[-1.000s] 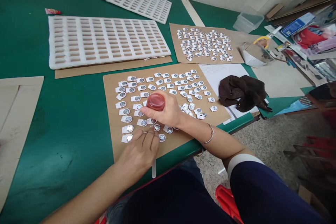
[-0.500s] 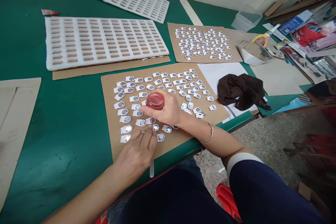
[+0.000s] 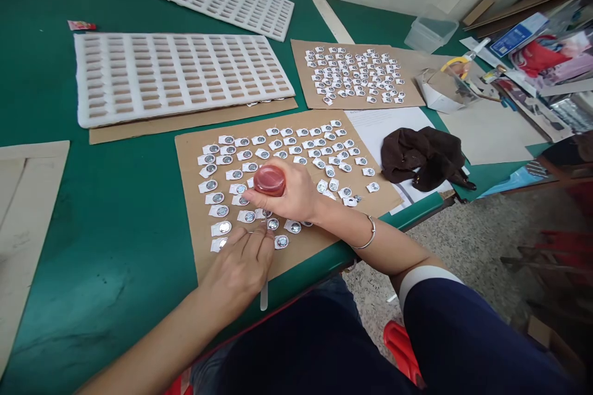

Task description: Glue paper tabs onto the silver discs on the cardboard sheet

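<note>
Close work is being done here at the near side of the cardboard sheet [image 3: 193, 210], with both hands brought together over it. A reddish rounded object [image 3: 269, 180] is gripped in the right hand [image 3: 299, 191], its smooth end turned up toward the camera, its underside hidden by the fingers and thumb. Just below, the left hand [image 3: 243, 259] is held low, palm down, fingers curled; a pale slim tool [image 3: 264, 297] seems to be pinched there, its end seen poking out past the sheet, though the grip itself is covered. Whether the two hands touch cannot be told; a thin line is glimpsed between them, too fine to be identified.

And the silver discs [image 3: 224, 228]! They are spread in loose rows on all sides of the hands, each backed by a white tab, with one disc [image 3: 273, 224] sitting right beside the left fingertips. The step in hand is judged to be fine work on a single tabbed piece, both hands being trained on one small spot. For the next move, a steady right grip and a precisely guided left fingertip appear to be called for, since neighbouring pieces are set close and could easily be nudged. More pieces are laid out behind, on a second cardboard sheet [image 3: 410, 95].
</note>
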Tool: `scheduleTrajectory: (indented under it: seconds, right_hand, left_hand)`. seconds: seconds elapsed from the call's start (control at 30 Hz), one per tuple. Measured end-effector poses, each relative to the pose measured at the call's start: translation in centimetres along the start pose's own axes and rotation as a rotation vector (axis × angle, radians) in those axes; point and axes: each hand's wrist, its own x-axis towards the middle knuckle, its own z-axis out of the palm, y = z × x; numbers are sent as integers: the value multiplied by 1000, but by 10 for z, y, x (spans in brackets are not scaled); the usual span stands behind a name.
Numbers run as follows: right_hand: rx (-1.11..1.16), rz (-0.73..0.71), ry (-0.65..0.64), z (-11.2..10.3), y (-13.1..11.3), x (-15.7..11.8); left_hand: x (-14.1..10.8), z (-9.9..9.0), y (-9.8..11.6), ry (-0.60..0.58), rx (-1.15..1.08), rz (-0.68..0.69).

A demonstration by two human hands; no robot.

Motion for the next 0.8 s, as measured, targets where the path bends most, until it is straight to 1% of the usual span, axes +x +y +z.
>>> scheduleTrajectory:
  seconds: [0.13,0.23,0.3,0.37,0.43,0.47,0.53,0.6,0.67,0.8]
  right_hand:
    - [-8,-30,23,2,-1,0]
    - [-29,-6,2,0,-4,2]
    - [-49,27,-52,-5,-8,4]
    - [-32,59,-118,-13,-11,4]
    - [33,82,-129,-23,-13,0]
    - [76,96,-98,-27,-13,-5]
    - [167,134,38,-33,-13,-16]
    - [234,165,165,-33,-10,-31]
    - [259,189,244,-29,-7,-47]
    - [223,189,320,-17,-5,-67]
  left_hand:
    - [-2,1,-3,-8,-101,-77]
    - [2,-3,-12,-29,-245,-158]
    - [7,-8,-21,-59,-358,-248]
    - [13,-13,-32,-132,-464,-371]
    - [19,-16,-41,-212,-559,-496]
    - [22,-17,-45,-242,-601,-553]
    - [25,-19,-51,-277,-674,-658]
    - [25,-19,-54,-300,-725,-741]
    - [24,-19,-55,-295,-748,-783]
    - [18,-17,-54,-246,-740,-802]
